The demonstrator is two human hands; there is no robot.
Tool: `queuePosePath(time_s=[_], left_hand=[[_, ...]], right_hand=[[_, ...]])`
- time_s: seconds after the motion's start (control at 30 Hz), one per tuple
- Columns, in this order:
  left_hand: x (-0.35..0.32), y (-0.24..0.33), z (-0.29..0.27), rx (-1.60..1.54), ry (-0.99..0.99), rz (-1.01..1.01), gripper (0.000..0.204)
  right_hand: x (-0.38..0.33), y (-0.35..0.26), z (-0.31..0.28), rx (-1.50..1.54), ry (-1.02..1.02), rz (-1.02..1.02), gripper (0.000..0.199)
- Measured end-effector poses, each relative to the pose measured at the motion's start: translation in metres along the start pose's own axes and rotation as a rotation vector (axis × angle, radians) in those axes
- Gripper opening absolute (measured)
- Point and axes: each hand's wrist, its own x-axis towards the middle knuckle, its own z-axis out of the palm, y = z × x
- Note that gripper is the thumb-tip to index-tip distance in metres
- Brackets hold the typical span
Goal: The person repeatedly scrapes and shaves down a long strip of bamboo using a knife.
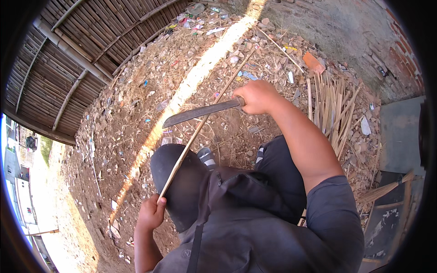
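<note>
- Two bare hands are at work, one on each thing.
- One left hand (151, 213) sits low near the person's left knee, its grip closed around the near end of one long thin bamboo strip (200, 128).
- One bamboo strip runs from that hand up and to the right, slanting away over the littered ground (136, 118), its far end lying well past the blade.
- One right hand (256, 97) is held out in front, its grip wrapped tight around the handle of one long dark blade (200, 112).
- One blade points to the left from the right hand and crosses over the strip about midway along it; whether edge and strip touch cannot be told.
- One pile of split bamboo sticks (334, 111) lies on the ground to the right of the right forearm; the sticks are too many to count.
- One orange brick piece (313, 62) lies beyond the pile.
- One woven bamboo wall (68, 59) stands at the upper left.
- Two dark-trousered knees (177, 173) show below the blade, with two striped shoes (207, 157) between them.
</note>
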Motion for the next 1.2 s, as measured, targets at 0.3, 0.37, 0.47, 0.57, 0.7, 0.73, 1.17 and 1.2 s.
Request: queuePosePath(time_s=[0.3, 0.37, 0.47, 0.57, 0.7, 0.73, 1.17, 1.2], left_hand=[[0.006, -0.026, 0.012, -0.025, 0.006, 0.047, 0.047], [-0.003, -0.033, 0.013, -0.087, -0.022, 0.030, 0.047], [0.001, -0.044, 0.016, -0.192, -0.026, 0.022, 0.048], [0.002, -0.043, 0.011, -0.316, -0.124, -0.078, 0.050], [0.006, 0.000, -0.002, -0.156, -0.041, -0.091, 0.044], [0.001, 0.007, -0.004, 0.003, 0.006, -0.033, 0.043], [0.009, 0.007, 0.021, 0.006, 0.100, 0.012, 0.043], [0.011, 0.004, 0.024, 0.001, 0.130, 0.047, 0.041]], right_hand=[[0.009, 0.099, 0.038, 0.359, 0.459, 0.378, 0.032], [0.003, 0.065, 0.018, 0.239, 0.313, 0.259, 0.024], [0.004, 0.037, 0.003, 0.106, 0.144, 0.098, 0.024], [0.018, 0.074, 0.030, 0.314, 0.189, 0.335, 0.039], [0.021, 0.100, 0.049, 0.361, 0.427, 0.396, 0.048], [0.016, 0.084, 0.042, 0.330, 0.455, 0.313, 0.047], [0.032, -0.034, 0.042, 0.151, -0.065, -0.196, 0.026], [0.040, -0.014, 0.047, 0.344, -0.008, -0.059, 0.032]])
